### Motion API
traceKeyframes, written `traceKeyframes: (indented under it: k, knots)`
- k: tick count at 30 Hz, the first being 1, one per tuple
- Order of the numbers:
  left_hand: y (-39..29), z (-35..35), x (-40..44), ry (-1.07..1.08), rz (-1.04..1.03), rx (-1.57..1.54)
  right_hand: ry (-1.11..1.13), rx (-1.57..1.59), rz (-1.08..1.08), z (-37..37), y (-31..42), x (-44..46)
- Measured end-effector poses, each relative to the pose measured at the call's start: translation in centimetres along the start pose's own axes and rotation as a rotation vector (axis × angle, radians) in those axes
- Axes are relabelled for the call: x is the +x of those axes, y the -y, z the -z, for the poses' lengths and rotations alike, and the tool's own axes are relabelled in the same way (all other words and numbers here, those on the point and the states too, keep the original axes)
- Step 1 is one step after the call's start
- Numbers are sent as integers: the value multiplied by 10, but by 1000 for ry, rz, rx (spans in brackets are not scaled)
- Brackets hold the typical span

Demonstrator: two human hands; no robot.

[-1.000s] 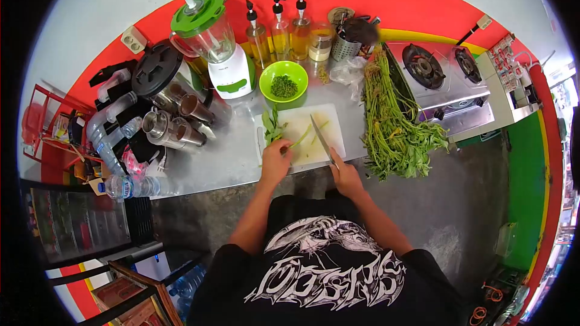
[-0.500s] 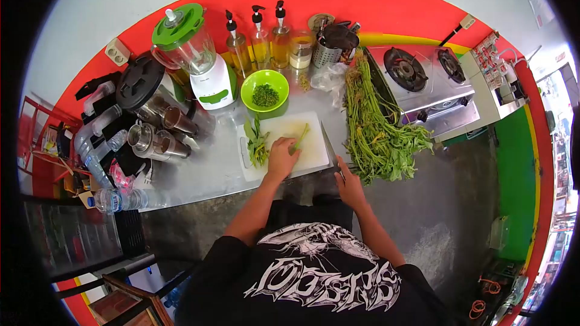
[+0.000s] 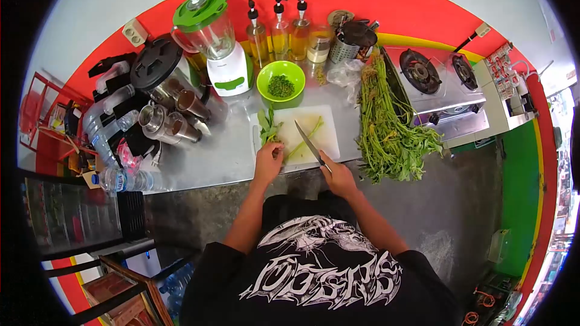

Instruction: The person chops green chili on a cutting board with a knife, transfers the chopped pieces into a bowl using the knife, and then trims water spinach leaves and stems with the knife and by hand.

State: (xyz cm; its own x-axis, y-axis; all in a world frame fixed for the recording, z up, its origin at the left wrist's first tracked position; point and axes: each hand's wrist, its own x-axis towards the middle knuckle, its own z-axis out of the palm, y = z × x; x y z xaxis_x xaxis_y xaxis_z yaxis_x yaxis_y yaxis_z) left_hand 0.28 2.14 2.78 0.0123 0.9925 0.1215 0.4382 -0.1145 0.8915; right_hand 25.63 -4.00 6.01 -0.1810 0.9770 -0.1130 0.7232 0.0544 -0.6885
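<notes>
My right hand [image 3: 339,178] is closed round the handle of a kitchen knife [image 3: 309,142], its blade slanting up and left over a white cutting board [image 3: 329,125]. My left hand [image 3: 269,160] is at the board's left front edge. Its fingers are curled on the lower end of a small pile of leafy greens [image 3: 267,125]; the exact grip is partly hidden. Cut green stems [image 3: 296,148] lie on the board beside the blade. Just behind the board stands a lime-green bowl [image 3: 263,87] with chopped greens [image 3: 281,86] in it.
A large heap of leafy stems [image 3: 386,127] lies right of the board, next to a two-burner gas stove [image 3: 438,98]. Behind are a blender [image 3: 228,69], pump bottles [image 3: 280,33] and a plastic bag [image 3: 346,76]. Metal cups [image 3: 158,124] and water bottles [image 3: 124,180] crowd the left.
My left hand has moved from the stem in the board's middle to the leafy pile on the left. The knife has come from the board's right edge over the board. The view has shifted slightly.
</notes>
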Motion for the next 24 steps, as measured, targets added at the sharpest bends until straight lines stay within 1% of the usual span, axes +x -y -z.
traceKeyframes:
  k: [3, 5, 8, 10, 11, 13, 14, 16, 19, 21, 24]
  knots:
    - [4, 3, -8, 43, 26, -13, 22, -25, -16, -5, 4, 3]
    - [9, 4, -12, 65, 34, -13, 74, -87, -53, -3, 10, 4]
    - [14, 2, -16, 113, 44, -21, 67, -120, -35, -3, 14, 1]
    - [7, -3, -16, 136, 28, 40, 66, -159, -30, -8, 9, 0]
    - [2, -6, -16, 138, 31, 38, 61, -198, -23, -10, 7, 0]
    - [-12, -12, -18, 130, 14, 175, 88, -241, -42, -9, 9, -1]
    - [-15, -16, -19, 132, 17, 175, 111, -283, -57, -8, 10, -1]
    - [-18, -22, -20, 99, -11, 210, 104, -283, -57, -12, 8, -2]
    - [-16, -27, -18, 124, 10, 291, 107, -319, -65, -16, 8, -2]
    - [-14, -28, -18, 132, 17, 278, 119, -354, -72, -18, 7, -2]
    - [-11, -27, -16, 145, 28, 253, 86, -368, -29, -23, 5, 0]
